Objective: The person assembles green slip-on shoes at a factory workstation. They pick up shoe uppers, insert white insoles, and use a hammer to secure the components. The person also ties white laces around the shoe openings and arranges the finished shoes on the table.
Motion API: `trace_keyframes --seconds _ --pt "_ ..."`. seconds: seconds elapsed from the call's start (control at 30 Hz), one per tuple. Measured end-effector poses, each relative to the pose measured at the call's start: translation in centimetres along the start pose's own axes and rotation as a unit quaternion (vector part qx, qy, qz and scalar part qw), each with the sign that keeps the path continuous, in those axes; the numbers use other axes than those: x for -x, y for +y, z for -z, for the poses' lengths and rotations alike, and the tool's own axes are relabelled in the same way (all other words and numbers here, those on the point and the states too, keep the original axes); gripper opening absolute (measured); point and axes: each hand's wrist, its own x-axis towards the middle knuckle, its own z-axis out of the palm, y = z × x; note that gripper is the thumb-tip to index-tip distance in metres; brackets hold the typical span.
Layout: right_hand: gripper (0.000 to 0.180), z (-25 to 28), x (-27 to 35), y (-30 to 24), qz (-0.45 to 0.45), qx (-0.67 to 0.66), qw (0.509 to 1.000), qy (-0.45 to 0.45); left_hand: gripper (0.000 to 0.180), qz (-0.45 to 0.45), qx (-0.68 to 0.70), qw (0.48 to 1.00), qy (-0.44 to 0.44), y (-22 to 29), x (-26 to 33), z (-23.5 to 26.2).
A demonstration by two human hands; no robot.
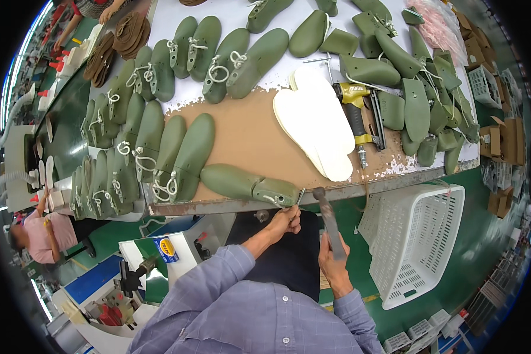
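Observation:
A green shoe last [236,181] lies on its side along the bench's front edge, its heel end toward me. At that heel my left hand [284,222] is closed, with a thin metal pin [301,196] standing up beside its fingertips. My right hand [333,262] is wrapped round a dark grey hammer [330,224], which is raised just right of the heel, apart from the last. Pairs of green lasts with white cords [189,156] stand to the left. White insole sheets [315,124] lie stacked behind the hammer.
A yellow and black air stapler [354,112] rests beside the sheets, near a heap of lasts [416,106]. Below right is a white plastic crate [422,242]. A white cabinet [183,248] stands at lower left, and another person [41,236] works farther left.

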Motion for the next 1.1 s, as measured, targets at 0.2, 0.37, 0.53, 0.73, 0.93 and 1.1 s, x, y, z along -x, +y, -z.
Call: trace_keyframes --seconds 0.2,0.37,0.53,0.73,0.93,1.1 --pt "0.009 -1.5 0.4 1.3 0.009 0.075 0.995 -0.068 0.040 0.007 -0.002 1.000 0.009 -1.2 0.1 0.5" --pt "0.044 1.6 -1.4 3.1 0.052 0.130 0.986 0.085 0.038 0.019 0.008 1.000 0.023 -0.4 0.0 0.3" --pt "0.023 6.6 -8.2 2.4 0.047 0.241 0.937 0.251 0.038 0.033 -0.005 0.999 0.001 0.7 1.6 -0.5" --pt "0.023 0.1 -3.6 -3.4 -0.071 -0.119 0.990 0.016 0.033 -0.194 -0.320 0.927 -0.014 2.2 6.6 -3.7" --pt "0.031 -0.7 -4.1 -6.5 -0.110 -0.283 0.951 0.066 0.033 -0.272 -0.547 0.791 0.003 7.5 12.6 -6.0" --pt "0.031 2.0 -5.7 -11.9 -0.068 -0.331 0.922 0.187 0.047 -0.476 -0.613 0.592 0.217 12.6 13.3 -0.8"
